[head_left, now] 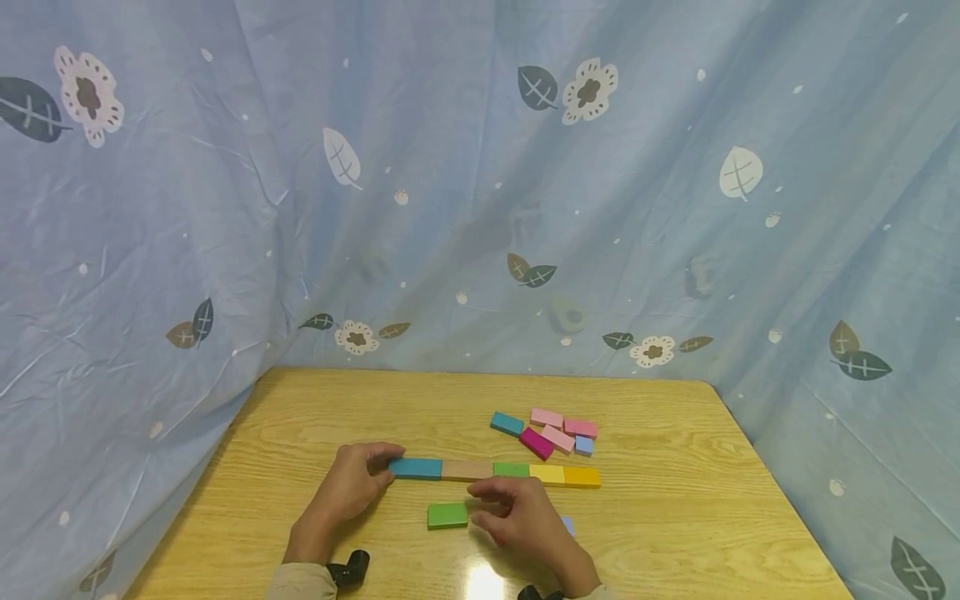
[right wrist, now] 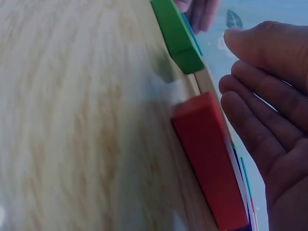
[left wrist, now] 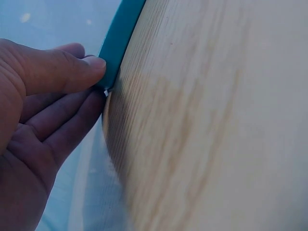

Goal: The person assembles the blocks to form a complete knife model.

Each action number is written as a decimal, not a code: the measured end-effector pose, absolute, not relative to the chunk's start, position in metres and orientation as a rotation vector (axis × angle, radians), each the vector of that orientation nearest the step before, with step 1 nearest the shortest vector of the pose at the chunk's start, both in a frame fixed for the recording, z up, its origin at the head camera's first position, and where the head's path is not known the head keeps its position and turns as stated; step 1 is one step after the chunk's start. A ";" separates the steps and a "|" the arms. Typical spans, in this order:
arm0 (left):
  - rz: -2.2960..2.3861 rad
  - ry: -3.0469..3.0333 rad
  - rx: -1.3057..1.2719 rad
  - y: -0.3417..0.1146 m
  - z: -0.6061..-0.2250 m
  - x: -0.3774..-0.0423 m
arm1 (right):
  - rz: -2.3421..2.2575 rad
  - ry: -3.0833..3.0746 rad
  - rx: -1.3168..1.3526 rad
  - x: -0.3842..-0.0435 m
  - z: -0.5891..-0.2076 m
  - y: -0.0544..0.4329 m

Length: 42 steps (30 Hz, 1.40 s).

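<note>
My left hand (head_left: 351,483) pinches the left end of a blue block (head_left: 416,468), its thumb on the near side in the left wrist view. That blue block leads a straight row, followed by a tan block (head_left: 467,471), a green block (head_left: 512,470), a yellow block (head_left: 547,474) and an orange block (head_left: 582,477). My right hand (head_left: 517,517) hovers in front of the row with nothing between its fingers. Close by lie a single green block (head_left: 447,516) and a red block (right wrist: 209,161), the red one mostly hidden beneath this hand in the head view.
Behind the row's right half lies a loose group: a blue block (head_left: 507,423), a magenta block (head_left: 536,443), a pink block (head_left: 547,417) and several others. A light blue block (head_left: 567,525) peeks out beside my right hand. A patterned curtain (head_left: 480,208) encloses the wooden table (head_left: 675,517).
</note>
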<state>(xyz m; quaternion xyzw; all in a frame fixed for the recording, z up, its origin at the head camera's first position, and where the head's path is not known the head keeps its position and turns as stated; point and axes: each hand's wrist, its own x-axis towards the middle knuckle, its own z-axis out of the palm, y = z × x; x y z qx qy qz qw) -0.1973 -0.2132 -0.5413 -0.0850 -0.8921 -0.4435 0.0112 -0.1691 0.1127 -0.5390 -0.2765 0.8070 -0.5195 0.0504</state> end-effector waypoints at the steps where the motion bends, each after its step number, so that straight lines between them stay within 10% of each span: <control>1: -1.384 -2.785 -0.269 -0.213 -0.541 -0.197 | -1.570 2.456 -0.837 -0.169 -0.540 0.111; 42: -1.369 -2.788 -0.248 -0.212 -0.539 -0.195 | -1.107 2.966 -0.970 -0.186 -0.530 0.124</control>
